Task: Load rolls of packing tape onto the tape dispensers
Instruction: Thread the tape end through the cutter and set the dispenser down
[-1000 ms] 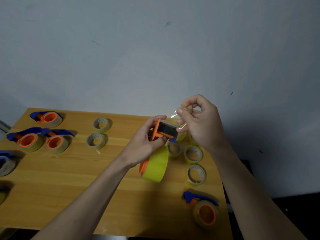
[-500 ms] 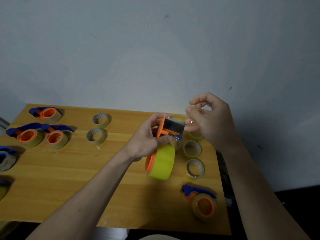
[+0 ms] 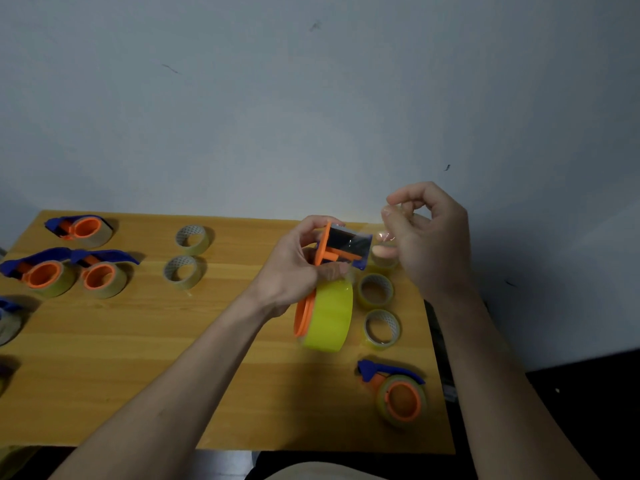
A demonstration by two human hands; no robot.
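Head view: left hand [image 3: 294, 271] grips orange dispenser [image 3: 327, 252] w/ yellow tape roll [image 3: 329, 315] on it, held above wooden table [image 3: 173, 341]. Right hand [image 3: 429, 237] pinches clear tape end [image 3: 384, 233] pulled from dispenser head. Loose rolls [image 3: 375, 291] just beside on table; loaded dispensers [image 3: 401, 398] near right edge, more at left.

A wooden table [image 3: 145, 358] spreads beneath and left of the hands. A pale grey wall [image 3: 277, 109] rises behind them, with small dark scuff marks [image 3: 315, 26] well above.
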